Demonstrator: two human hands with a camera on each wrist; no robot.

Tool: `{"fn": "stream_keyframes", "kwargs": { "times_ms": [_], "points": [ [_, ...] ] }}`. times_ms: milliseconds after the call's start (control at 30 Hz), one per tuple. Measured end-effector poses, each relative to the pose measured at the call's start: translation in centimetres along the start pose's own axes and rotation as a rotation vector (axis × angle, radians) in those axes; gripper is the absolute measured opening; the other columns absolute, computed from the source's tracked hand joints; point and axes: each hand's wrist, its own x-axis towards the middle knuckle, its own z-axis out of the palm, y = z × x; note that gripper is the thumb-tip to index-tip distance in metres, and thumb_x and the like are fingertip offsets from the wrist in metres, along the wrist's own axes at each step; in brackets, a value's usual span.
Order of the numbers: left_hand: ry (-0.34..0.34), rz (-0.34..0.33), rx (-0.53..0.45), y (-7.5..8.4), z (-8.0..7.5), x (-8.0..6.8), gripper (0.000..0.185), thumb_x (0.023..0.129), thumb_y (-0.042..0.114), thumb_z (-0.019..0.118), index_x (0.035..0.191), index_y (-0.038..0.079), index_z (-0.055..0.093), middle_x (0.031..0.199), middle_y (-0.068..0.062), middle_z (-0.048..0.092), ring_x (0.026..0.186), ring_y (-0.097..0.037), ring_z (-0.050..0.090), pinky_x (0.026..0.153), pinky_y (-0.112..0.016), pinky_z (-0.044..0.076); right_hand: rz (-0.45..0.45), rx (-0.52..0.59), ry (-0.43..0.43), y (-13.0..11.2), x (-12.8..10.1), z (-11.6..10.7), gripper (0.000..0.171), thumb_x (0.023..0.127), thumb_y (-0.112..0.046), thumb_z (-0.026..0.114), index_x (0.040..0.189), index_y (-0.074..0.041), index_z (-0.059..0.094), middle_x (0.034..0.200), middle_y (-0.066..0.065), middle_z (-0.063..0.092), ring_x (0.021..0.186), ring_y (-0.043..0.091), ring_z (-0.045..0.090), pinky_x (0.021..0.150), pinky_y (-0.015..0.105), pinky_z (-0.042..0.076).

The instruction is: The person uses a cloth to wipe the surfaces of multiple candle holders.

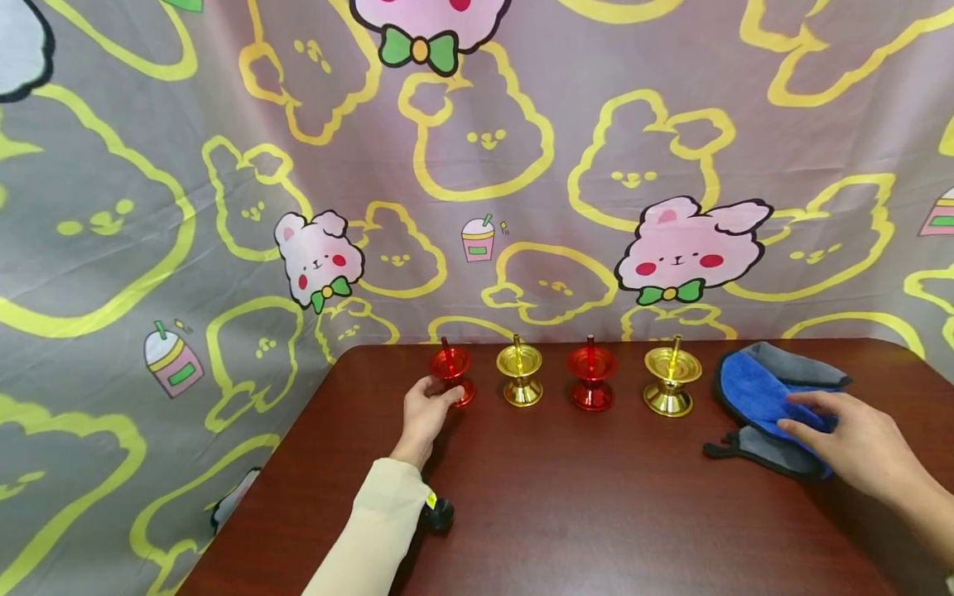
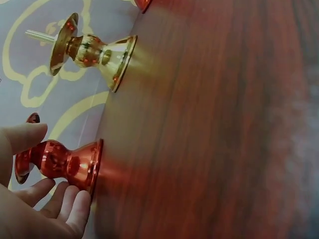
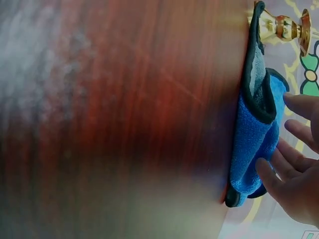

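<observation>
A shiny red candle holder (image 1: 450, 364) stands upright at the left end of a row. My left hand (image 1: 427, 416) is around its lower part, thumb on the near side. In the left wrist view the thumb and loosely bent fingers (image 2: 77, 211) lie on either side of the red holder, not visibly closed on it; contact is hard to tell. At the right, a folded blue and grey cloth (image 1: 753, 385) with black edging lies on the table. My right hand (image 1: 868, 443) is over its right side, fingers spread, fingertips close to the blue pile.
Between the red holder and the cloth stand a gold candle holder (image 1: 520, 372), another red one (image 1: 592, 377) and another gold one (image 1: 672, 379). The brown wooden table (image 1: 596, 505) ends against a patterned curtain (image 1: 537, 165) at the back and left.
</observation>
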Motion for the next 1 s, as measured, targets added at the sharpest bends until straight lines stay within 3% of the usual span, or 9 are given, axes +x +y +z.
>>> {"fn": "stream_keyframes", "kwargs": {
  "times_ms": [133, 367, 533, 733, 867, 1000],
  "points": [
    [0.031, 0.021, 0.009, 0.2, 0.6, 0.4, 0.036, 0.082, 0.010, 0.078, 0.112, -0.007, 0.064, 0.107, -0.020, 0.066, 0.094, -0.032, 0.060, 0.085, -0.043, 0.048, -0.020, -0.006, 0.001, 0.2, 0.1, 0.1, 0.044, 0.085, -0.024, 0.081, 0.111, 0.008, 0.067, 0.115, 0.040, 0.059, 0.104, 0.061, 0.051, 0.079, 0.068, 0.040],
    [0.081, -0.017, 0.017, -0.2, 1.5, 1.2, 0.042, 0.082, 0.009, 0.079, 0.119, -0.006, 0.065, 0.118, -0.021, 0.066, 0.112, -0.037, 0.056, 0.102, -0.051, 0.041, -0.039, -0.046, -0.078, 0.5, 0.0, 0.5, 0.045, 0.081, -0.024, 0.084, 0.110, 0.007, 0.069, 0.111, 0.042, 0.056, 0.103, 0.061, 0.050, 0.078, 0.070, 0.041],
    [0.123, -0.004, 0.037, -0.2, 1.7, 1.6, 0.038, 0.081, 0.010, 0.081, 0.114, -0.004, 0.070, 0.114, -0.020, 0.068, 0.110, -0.036, 0.057, 0.100, -0.049, 0.042, -0.026, -0.058, -0.138, 0.5, 0.1, 0.5, 0.044, 0.081, -0.021, 0.083, 0.112, 0.007, 0.068, 0.110, 0.041, 0.054, 0.101, 0.057, 0.051, 0.077, 0.070, 0.042],
    [0.142, -0.018, 0.063, -0.5, 1.5, 2.0, 0.032, 0.081, 0.010, 0.082, 0.109, -0.001, 0.073, 0.113, -0.018, 0.070, 0.109, -0.035, 0.056, 0.100, -0.049, 0.042, -0.039, -0.060, -0.137, 0.6, 0.2, 0.6, 0.039, 0.081, -0.018, 0.083, 0.109, 0.005, 0.070, 0.107, 0.038, 0.056, 0.095, 0.052, 0.056, 0.071, 0.065, 0.045],
    [0.138, -0.017, 0.073, -0.5, 1.5, 2.1, 0.030, 0.080, 0.011, 0.083, 0.107, 0.000, 0.075, 0.112, -0.017, 0.070, 0.109, -0.035, 0.056, 0.099, -0.050, 0.042, -0.051, -0.057, -0.133, 0.6, 0.3, 0.5, 0.034, 0.081, -0.015, 0.083, 0.106, 0.003, 0.070, 0.100, 0.032, 0.060, 0.089, 0.047, 0.059, 0.068, 0.061, 0.047],
    [0.132, 0.000, 0.090, -0.4, 1.4, 2.1, 0.029, 0.080, 0.012, 0.084, 0.105, 0.000, 0.075, 0.111, -0.017, 0.070, 0.108, -0.035, 0.057, 0.099, -0.050, 0.042, -0.070, -0.064, -0.145, 0.5, 0.6, 0.3, 0.029, 0.082, -0.013, 0.082, 0.104, 0.001, 0.070, 0.088, 0.018, 0.063, 0.084, 0.038, 0.059, 0.066, 0.056, 0.047]
  ]
}}
